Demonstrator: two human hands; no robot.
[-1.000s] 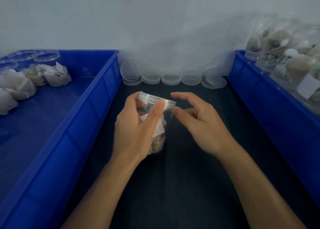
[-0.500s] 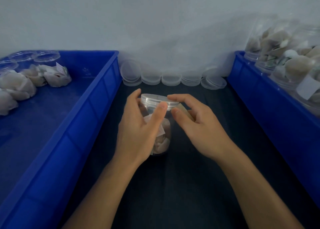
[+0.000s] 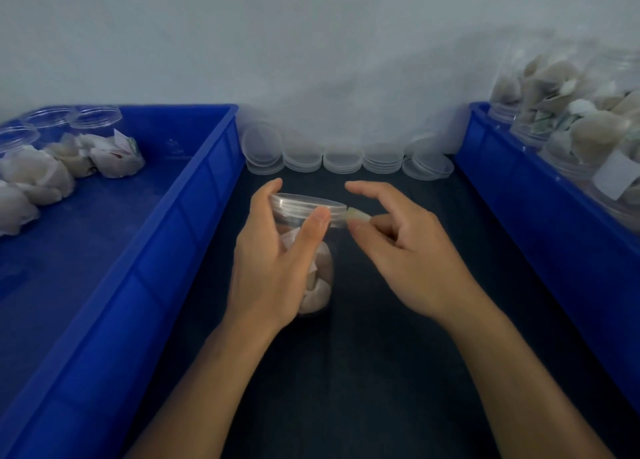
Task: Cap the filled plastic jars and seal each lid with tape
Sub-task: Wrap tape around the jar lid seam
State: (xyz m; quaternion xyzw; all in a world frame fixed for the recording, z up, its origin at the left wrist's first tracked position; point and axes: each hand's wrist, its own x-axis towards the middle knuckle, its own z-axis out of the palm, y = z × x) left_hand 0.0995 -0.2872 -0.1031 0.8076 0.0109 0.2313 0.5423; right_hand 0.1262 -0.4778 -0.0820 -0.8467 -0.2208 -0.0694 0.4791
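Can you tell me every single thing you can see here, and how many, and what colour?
jar: one, clear plastic, filled with pale packets, standing at the middle of the dark table, lid on.
lid: one, clear, on top of the jar.
tape: one small pale piece, at the lid's right edge.
spare lids: several stacks, clear, along the wall behind the jar.
left bin: one, blue, holding open jars and loose pale packets in its far corner.
right bin: one, blue, holding filled clear jars.
table: one, dark.
left hand: one, wrapped round the jar.
right hand: one, pinching the tape.
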